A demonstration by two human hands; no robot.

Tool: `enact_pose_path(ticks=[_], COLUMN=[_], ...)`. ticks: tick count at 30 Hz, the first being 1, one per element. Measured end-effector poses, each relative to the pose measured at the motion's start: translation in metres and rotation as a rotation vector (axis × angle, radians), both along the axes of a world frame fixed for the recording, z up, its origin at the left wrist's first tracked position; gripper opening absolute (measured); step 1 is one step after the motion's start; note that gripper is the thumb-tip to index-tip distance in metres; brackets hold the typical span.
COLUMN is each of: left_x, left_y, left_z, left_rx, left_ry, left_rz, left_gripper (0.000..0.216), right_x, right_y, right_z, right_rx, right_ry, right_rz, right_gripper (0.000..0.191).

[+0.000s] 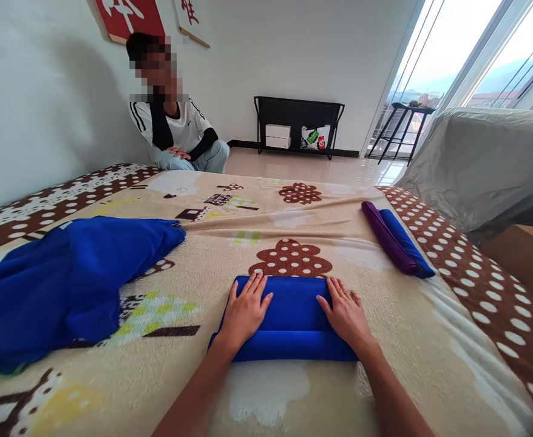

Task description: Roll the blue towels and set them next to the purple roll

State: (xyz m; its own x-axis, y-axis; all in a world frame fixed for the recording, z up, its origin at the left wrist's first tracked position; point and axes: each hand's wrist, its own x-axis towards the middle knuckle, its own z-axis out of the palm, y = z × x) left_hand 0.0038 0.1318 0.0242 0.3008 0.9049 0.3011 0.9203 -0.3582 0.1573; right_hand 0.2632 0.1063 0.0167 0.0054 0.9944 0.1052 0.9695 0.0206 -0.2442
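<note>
A bed (385, 340) fills the lower frame, covered by a beige blanket (294, 206) with brown spotted patches and a brown dotted border. At the left of the frame a loose blue cloth (66, 279) lies crumpled on the blanket, well apart from the hands. At right of centre two rolls lie side by side and touching, a purple roll (385, 237) and a blue roll (407, 243), slanting toward the lower right. In the upper left a person (175, 130) in a white top sits on the floor against the wall, beside the bed. A black rack (298, 124) stands at the far wall, top centre, and a grey covered shape (480, 164) sits at the right under the windows. Nothing lies between the hands and the towel (294, 318), which sits at lower centre of the frame, near the front edge of the bed. The left hand (246, 312) rests flat, fingers spread, on the towel's left end; the right hand (346, 312) lies the same way on its right end. Neither grips. The towel is deep blue, folded to a wide rectangle, with a thick rolled edge along the near side.
</note>
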Motion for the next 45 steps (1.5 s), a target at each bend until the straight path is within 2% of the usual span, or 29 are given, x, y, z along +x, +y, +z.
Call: enact_pose_path(ticks=[3, 6, 9, 12, 16, 20, 22, 29, 31, 34, 36, 39, 41, 42, 45], left_x=[-0.025, -0.047, -0.062, -0.066, -0.056, -0.042, -0.038, -0.046, -0.046, -0.032, -0.014, 0.014, 0.019, 0.016, -0.008], left_y=[-0.022, -0.068, -0.110, -0.127, -0.116, -0.096, -0.091, -0.103, -0.102, -0.098, -0.098, -0.103, -0.105, -0.105, -0.103], left_z=[0.019, 0.030, 0.017, -0.005, -0.017, -0.008, 0.000, 0.024, 0.024, 0.022, 0.019, 0.014, 0.010, 0.007, 0.002], left_rx=[0.088, 0.211, 0.272, 0.264, 0.259, 0.213, 0.167, -0.025, -0.030, 0.023, 0.102, 0.228, 0.240, 0.231, 0.191], left_ry=[-0.046, -0.096, -0.036, 0.027, 0.009, -0.055, -0.059, -0.030, -0.008, 0.029, 0.025, 0.016, 0.053, 0.084, 0.149], left_rz=[0.008, -0.089, -0.202, -0.194, -0.115, -0.011, -0.003, -0.046, -0.022, 0.039, 0.032, -0.190, -0.322, -0.332, -0.234], left_gripper=[0.039, 0.036, 0.045, 0.050, 0.049, 0.042, 0.039, 0.034, 0.034, 0.036, 0.041, 0.047, 0.045, 0.044, 0.051], right_x=[0.017, 0.029, 0.034, 0.033, 0.020, 0.004, 0.002, 0.017, 0.014, -0.004, -0.022, -0.046, -0.051, -0.048, -0.025], right_y=[-0.021, -0.062, -0.101, -0.118, -0.109, -0.091, -0.088, -0.108, -0.109, -0.104, -0.100, -0.098, -0.097, -0.096, -0.096], right_z=[0.010, 0.018, 0.012, -0.004, -0.015, -0.009, -0.002, 0.008, 0.008, 0.010, 0.012, 0.012, 0.009, 0.006, -0.001], right_rx=[0.034, 0.179, 0.384, 0.462, 0.470, 0.452, 0.439, 0.298, 0.279, 0.344, 0.409, 0.445, 0.420, 0.403, 0.363], right_ry=[0.001, -0.015, -0.084, -0.158, -0.091, 0.152, 0.192, 0.168, 0.140, 0.008, -0.074, -0.061, -0.053, -0.067, -0.123], right_rz=[0.011, 0.189, 0.436, 0.473, 0.347, 0.209, 0.180, 0.297, 0.244, 0.118, 0.156, 0.376, 0.467, 0.472, 0.428], right_gripper=[0.056, 0.048, 0.047, 0.050, 0.046, 0.037, 0.033, 0.035, 0.032, 0.034, 0.044, 0.056, 0.057, 0.057, 0.057])
